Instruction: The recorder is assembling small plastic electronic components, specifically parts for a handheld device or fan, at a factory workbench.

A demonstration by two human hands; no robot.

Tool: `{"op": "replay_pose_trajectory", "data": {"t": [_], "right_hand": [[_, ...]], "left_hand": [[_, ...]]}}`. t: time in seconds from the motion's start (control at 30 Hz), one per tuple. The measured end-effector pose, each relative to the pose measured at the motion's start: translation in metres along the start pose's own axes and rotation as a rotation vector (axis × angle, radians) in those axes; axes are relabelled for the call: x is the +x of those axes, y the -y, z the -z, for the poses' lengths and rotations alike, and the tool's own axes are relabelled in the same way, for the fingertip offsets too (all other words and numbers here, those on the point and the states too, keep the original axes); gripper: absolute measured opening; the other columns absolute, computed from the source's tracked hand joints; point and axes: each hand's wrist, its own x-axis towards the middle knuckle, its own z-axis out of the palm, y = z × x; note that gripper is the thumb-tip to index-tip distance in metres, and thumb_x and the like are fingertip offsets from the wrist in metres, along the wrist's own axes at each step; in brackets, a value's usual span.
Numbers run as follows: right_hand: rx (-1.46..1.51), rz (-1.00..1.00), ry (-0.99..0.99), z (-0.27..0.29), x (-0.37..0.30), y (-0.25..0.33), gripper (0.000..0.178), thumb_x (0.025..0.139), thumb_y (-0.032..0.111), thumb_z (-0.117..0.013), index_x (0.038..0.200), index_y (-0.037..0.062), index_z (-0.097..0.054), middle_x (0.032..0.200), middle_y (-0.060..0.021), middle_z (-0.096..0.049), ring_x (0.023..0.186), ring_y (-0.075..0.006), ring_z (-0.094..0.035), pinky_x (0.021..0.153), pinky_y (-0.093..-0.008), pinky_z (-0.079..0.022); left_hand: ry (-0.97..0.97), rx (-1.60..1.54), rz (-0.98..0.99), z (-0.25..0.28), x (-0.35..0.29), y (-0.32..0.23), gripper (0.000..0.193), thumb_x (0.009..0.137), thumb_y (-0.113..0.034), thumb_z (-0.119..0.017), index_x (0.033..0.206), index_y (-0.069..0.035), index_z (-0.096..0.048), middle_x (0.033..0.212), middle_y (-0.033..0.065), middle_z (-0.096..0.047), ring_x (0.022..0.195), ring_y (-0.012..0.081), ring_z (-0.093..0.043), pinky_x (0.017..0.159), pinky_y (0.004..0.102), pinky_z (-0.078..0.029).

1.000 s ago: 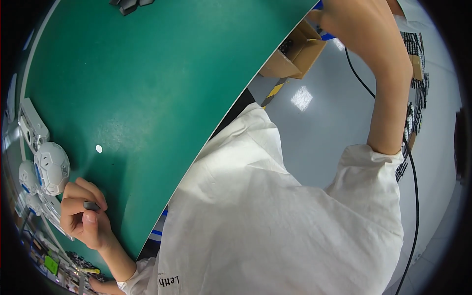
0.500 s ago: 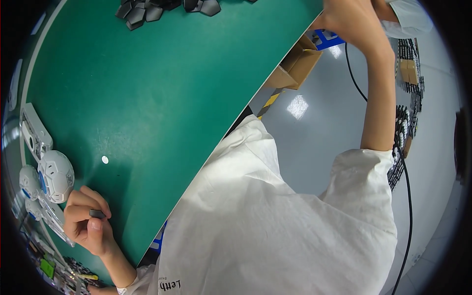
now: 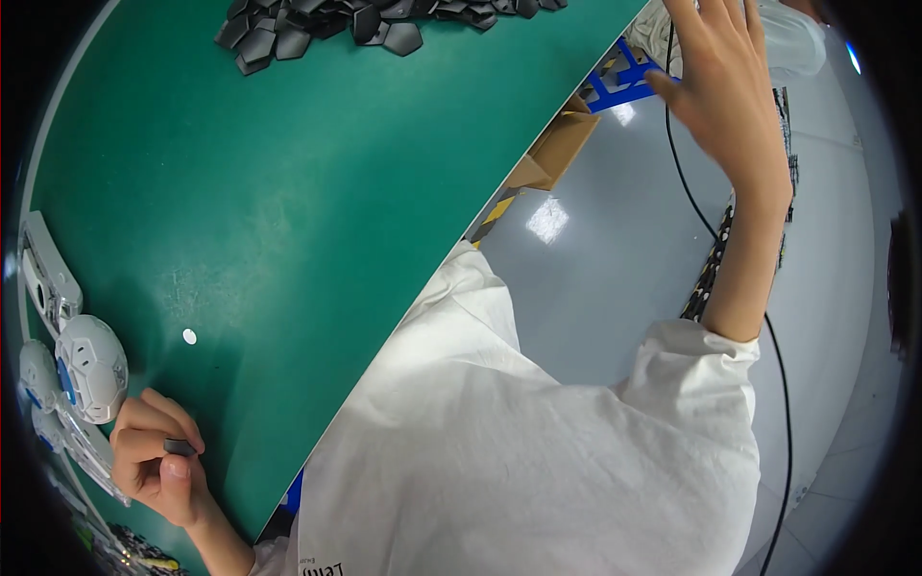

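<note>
**A:** Status check. Our left hand [image 3: 158, 461] is curled at the near left edge of the green mat [image 3: 317, 211], pinching a small dark grey piece [image 3: 180, 446] between thumb and forefinger. Our right hand [image 3: 725, 91] is raised off the bench, fingers spread and holding nothing, out over the grey floor [image 3: 615, 259] near a black cable [image 3: 687, 182].

**B:** Risks, as we judge them?

**A:** Three. The piece is small and held only at the fingertips; a loosened pinch could drop it, and so close to the mat edge it could roll off. The white ball-shaped housing [image 3: 91, 367] sits just beside the knuckles, so a sideways sweep could knock it. The open right hand is near the cable and could snag it.

**B:** Limits of the view?

**A:** The piece is mostly covered by the fingers; we cannot tell its shape. The pile of dark flat pieces [image 3: 365, 24] is cut off at the top edge. The white parts at the left rim are bent by the lens and hard to identify. A small white disc [image 3: 189, 336] lies alone on the mat; its kind is unclear.
</note>
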Motion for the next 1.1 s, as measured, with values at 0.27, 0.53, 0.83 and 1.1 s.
{"op": "replay_pose_trajectory", "data": {"t": [0.27,0.53,0.83,1.1], "right_hand": [[-0.328,0.235,0.079,-0.089,0.078,-0.075,0.097,0.074,0.009,-0.073,0.161,0.01,-0.031,0.158,-0.0229,-0.039,0.152,-0.0363,-0.032,0.122,-0.0523,-0.028],[0.097,-0.119,0.458,-0.06,0.054,-0.082,0.083,0.077,0.009,-0.072,0.153,0.0094,-0.038,0.143,-0.0192,-0.053,0.137,-0.034,-0.051,0.107,-0.0485,-0.044],[2.388,-0.115,1.108,-0.156,0.011,-0.076,0.061,0.092,0.042,-0.068,0.14,0.0063,-0.056,0.131,-0.023,-0.063,0.11,-0.0387,-0.068,0.051,-0.0523,-0.062],[2.468,-0.437,0.78,-0.195,0.012,-0.073,0.054,0.091,0.034,-0.065,0.135,0.0035,-0.059,0.115,-0.0197,-0.073,0.092,-0.0384,-0.075,0.056,-0.0547,-0.064]], "left_hand": [[-0.002,-0.007,0.003,0.0,0.001,0.004,0.036,0.093,-0.031,-0.073,0.077,-0.004,-0.055,0.069,0.0062,-0.05,0.054,0.0153,-0.048,0.05,0.0266,-0.032],[-0.026,-0.044,0.034,-0.003,0.001,-0.001,0.032,0.091,-0.028,-0.075,0.079,-0.004,-0.059,0.068,0.0067,-0.053,0.054,0.0156,-0.05,0.05,0.0267,-0.034],[-0.036,-0.147,-0.041,0.006,-0.007,0.002,0.027,0.088,-0.022,-0.077,0.079,-0.001,-0.063,0.067,0.0079,-0.056,0.056,0.0166,-0.053,0.051,0.0272,-0.038],[-0.021,-0.099,0.016,0.009,-0.023,0.018,0.029,0.088,-0.022,-0.074,0.075,-0.002,-0.058,0.067,0.0068,-0.054,0.054,0.0157,-0.052,0.051,0.0252,-0.037]]}}
